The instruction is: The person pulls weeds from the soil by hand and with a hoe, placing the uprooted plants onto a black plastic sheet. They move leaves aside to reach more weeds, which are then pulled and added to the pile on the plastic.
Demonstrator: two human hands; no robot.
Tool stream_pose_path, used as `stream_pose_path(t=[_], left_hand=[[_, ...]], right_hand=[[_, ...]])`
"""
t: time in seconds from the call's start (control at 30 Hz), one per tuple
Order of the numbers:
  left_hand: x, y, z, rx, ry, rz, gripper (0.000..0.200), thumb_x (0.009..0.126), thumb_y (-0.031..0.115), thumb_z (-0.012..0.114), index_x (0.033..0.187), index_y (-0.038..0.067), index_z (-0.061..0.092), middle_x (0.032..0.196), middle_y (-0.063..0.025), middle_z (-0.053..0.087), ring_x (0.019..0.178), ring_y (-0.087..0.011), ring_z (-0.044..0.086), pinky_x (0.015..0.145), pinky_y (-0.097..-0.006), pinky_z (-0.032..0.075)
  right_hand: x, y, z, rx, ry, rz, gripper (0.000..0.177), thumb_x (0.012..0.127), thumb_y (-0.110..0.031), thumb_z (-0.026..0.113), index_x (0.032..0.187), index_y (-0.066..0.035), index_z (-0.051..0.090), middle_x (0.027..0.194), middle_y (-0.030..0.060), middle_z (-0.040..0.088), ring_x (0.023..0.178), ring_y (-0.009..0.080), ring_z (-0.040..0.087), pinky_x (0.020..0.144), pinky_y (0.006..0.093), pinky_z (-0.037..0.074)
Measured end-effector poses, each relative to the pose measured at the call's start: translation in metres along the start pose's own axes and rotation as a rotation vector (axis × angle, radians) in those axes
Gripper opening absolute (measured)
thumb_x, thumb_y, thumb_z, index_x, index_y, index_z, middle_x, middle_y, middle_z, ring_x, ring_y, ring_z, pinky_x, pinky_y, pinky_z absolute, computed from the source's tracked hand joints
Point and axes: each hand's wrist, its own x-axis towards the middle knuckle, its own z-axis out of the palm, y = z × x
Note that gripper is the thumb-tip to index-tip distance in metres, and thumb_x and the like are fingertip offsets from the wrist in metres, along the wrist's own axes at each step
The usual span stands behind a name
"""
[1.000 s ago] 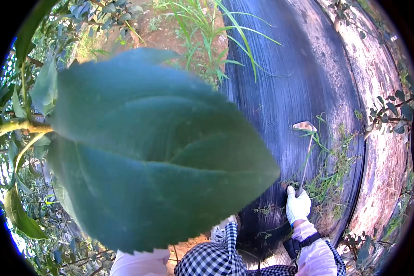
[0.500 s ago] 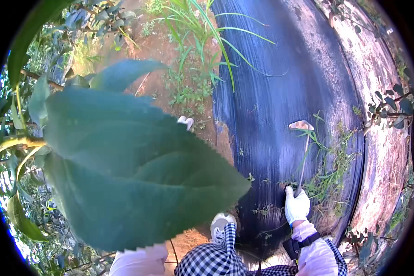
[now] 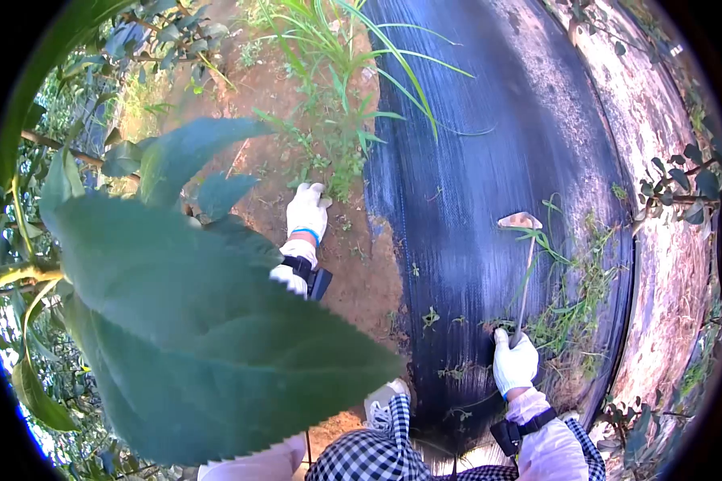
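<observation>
My right hand [image 3: 515, 362], in a white glove, is closed around the handle end of a small hand hoe [image 3: 529, 276]. The thin shaft points away from me, and its flat, soil-stained blade [image 3: 520, 220] lies over the black ground sheet [image 3: 473, 160]. Pulled weeds [image 3: 578, 313] lie beside the hoe on the right. My left hand [image 3: 307, 213], also gloved, reaches low over the bare soil, just short of green weeds [image 3: 341, 164]. Its fingers look slightly bent and apart, with nothing visible in them. A large leaf [image 3: 217, 321] close to the camera hides part of the left forearm.
Leafy branches [image 3: 24, 272] crowd the left side. A tall grass clump [image 3: 321, 40] grows at the sheet's far left edge. On the right, a pale dusty strip [image 3: 658, 305] runs along the sheet. My shoe [image 3: 385, 401] stands near the sheet's near left edge.
My left hand has come out from behind the large leaf and stretched forward to the weeds. The leaf has shifted left and slightly down. My right hand and the hoe stay almost still.
</observation>
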Motion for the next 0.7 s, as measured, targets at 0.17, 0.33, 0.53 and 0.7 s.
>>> stream_pose_path(t=[0.17, 0.33, 0.53, 0.7], left_hand=[[0.0, -0.005, -0.043, -0.921, 0.177, -0.413, 0.026, 0.092, 0.018, 0.06, 0.114, 0.004, 0.061, 0.09, -0.0059, 0.065, 0.08, -0.0154, 0.061, 0.051, -0.0263, 0.049], [0.009, -0.035, -0.046, -0.185, 0.023, -0.278, 0.047, 0.082, 0.027, 0.069, 0.121, 0.003, 0.056, 0.11, -0.0168, 0.061, 0.099, -0.0329, 0.06, 0.083, -0.0413, 0.052], [0.025, -0.022, -0.011, 0.124, 0.066, -0.103, 0.05, 0.075, 0.025, 0.075, 0.12, 0.008, 0.061, 0.123, -0.0172, 0.057, 0.113, -0.0398, 0.054, 0.096, -0.0469, 0.044], [0.04, -0.022, -0.028, -0.766, 0.061, -0.342, 0.014, 0.088, 0.007, 0.062, 0.101, 0.005, 0.064, 0.085, -0.0035, 0.066, 0.078, -0.0168, 0.06, 0.076, -0.0302, 0.05]], right_hand=[[0.0, -0.004, -0.004, -0.025, -0.017, 0.025, 0.041, 0.085, -0.043, 0.068, 0.081, -0.002, 0.065, 0.07, 0.0163, 0.066, 0.066, 0.0344, 0.065, 0.065, 0.0438, 0.049], [0.0, -0.005, -0.002, -0.022, -0.023, 0.03, 0.04, 0.085, -0.042, 0.068, 0.083, -0.002, 0.065, 0.07, 0.0166, 0.066, 0.067, 0.0344, 0.066, 0.065, 0.0439, 0.049], [-0.003, -0.002, -0.004, -0.037, -0.028, 0.031, 0.04, 0.085, -0.042, 0.068, 0.084, -0.001, 0.065, 0.07, 0.0167, 0.066, 0.067, 0.0342, 0.066, 0.065, 0.0434, 0.049], [-0.001, -0.006, -0.007, -0.043, -0.04, 0.05, 0.041, 0.085, -0.043, 0.068, 0.083, -0.002, 0.065, 0.07, 0.0163, 0.066, 0.067, 0.034, 0.066, 0.064, 0.043, 0.05]])
